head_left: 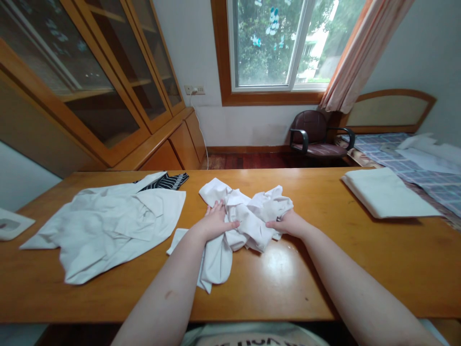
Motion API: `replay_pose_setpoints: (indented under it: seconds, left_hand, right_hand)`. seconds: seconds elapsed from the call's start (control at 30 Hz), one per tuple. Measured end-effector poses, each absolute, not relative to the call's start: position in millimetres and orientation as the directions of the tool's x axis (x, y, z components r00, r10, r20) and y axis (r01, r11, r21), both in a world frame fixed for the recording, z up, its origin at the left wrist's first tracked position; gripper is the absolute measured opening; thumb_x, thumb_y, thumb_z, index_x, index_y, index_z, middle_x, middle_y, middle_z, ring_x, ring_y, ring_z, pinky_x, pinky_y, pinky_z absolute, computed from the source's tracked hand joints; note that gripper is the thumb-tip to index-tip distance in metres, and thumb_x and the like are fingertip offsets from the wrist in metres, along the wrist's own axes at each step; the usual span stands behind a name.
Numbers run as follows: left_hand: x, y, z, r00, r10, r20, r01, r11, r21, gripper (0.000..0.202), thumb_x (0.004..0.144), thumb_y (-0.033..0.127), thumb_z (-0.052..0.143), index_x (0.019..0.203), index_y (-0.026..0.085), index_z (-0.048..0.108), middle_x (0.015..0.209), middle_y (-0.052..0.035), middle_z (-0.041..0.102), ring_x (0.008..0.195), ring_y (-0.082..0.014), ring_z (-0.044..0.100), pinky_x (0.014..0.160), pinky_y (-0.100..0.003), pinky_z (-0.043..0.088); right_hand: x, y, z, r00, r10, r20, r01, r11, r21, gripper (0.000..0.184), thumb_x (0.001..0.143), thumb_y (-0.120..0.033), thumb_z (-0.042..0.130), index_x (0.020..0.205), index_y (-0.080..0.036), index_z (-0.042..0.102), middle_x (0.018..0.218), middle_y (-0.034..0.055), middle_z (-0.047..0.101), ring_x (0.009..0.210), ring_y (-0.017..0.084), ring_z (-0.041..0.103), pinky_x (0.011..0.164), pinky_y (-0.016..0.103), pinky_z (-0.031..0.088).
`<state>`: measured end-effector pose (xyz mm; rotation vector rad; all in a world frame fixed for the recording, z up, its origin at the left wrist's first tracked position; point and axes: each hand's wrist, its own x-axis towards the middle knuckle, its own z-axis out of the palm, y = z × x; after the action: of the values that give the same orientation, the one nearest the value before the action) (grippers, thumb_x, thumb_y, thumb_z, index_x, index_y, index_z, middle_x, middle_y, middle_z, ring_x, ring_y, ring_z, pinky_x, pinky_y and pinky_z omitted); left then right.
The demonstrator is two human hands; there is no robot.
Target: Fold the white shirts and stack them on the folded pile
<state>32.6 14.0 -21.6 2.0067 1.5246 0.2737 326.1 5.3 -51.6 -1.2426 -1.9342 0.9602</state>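
Wooden table [360,269], loose white garment [118,216] toward its left end, crumpled white garment [248,216] mid-table. Left hand [214,222] rests on that one, thumb spread from the fingers; right hand's [292,224] thumb shows, can't tell its other fingers. Uneven tugging could tangle the folds tbh.

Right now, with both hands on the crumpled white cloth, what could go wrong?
The bunched cloth might crease further between the left hand and right hand. Part of it appears to run beneath the left forearm, which could drag it.
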Motion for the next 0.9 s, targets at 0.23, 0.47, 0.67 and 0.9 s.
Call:
replay_pose_setpoints:
  seconds: [0.23,0.47,0.67,0.9]
  left_hand:
    - [43.9,-1.3,-9.0,0.453,0.891,-0.028,0.718,-0.345,0.604,0.055,0.071,0.053,0.061,0.119,0.027,0.059,0.122,-0.0096,0.059,0.112,-0.0321,0.053,0.094,-0.04,0.039]
    - [61.4,-8.8,2.1,0.566,0.824,-0.022,0.623,-0.41,0.666,0.024,0.08,0.036,0.053,0.092,0.024,0.07,0.1,-0.0071,0.067,0.095,-0.0263,0.06,0.085,-0.036,0.045]
    - [54.9,-8.6,9.0,0.537,0.81,0.237,0.418,-0.499,0.759,0.03,0.083,0.029,0.05,0.109,0.023,0.064,0.119,-0.008,0.058,0.112,-0.026,0.051,0.099,-0.038,0.039]
    - [40.5,-0.9,-9.2,0.047,0.917,0.396,0.382,-0.383,0.841,0.039,0.081,0.022,0.049,0.119,0.024,0.056,0.109,-0.0044,0.064,0.103,-0.0222,0.058,0.096,-0.038,0.042]
  right_hand:
    - [328.3,2.5,-39.0,-0.292,0.945,0.149,0.649,0.31,-0.695,0.036,0.079,-0.038,0.06,0.113,-0.026,0.064,0.118,0.005,0.063,0.112,0.027,0.055,0.099,0.043,0.04]
    - [327.9,-4.9,-32.4,-0.238,0.882,0.407,0.623,0.461,-0.633,0.029,0.079,-0.034,0.059,0.104,-0.023,0.066,0.109,0.0066,0.066,0.105,0.025,0.058,0.098,0.042,0.04]
    - [334.2,-11.1,-40.4,-0.01,0.833,0.553,0.434,0.502,-0.748,0.021,0.081,-0.034,0.057,0.094,-0.022,0.066,0.096,0.0071,0.069,0.094,0.025,0.063,0.091,0.042,0.046]
    - [338.3,-6.9,-41.9,0.358,0.786,0.503,0.464,0.318,-0.827,0.032,0.084,-0.046,0.05,0.092,-0.018,0.064,0.078,0.0084,0.066,0.085,0.027,0.063,0.079,0.039,0.051]
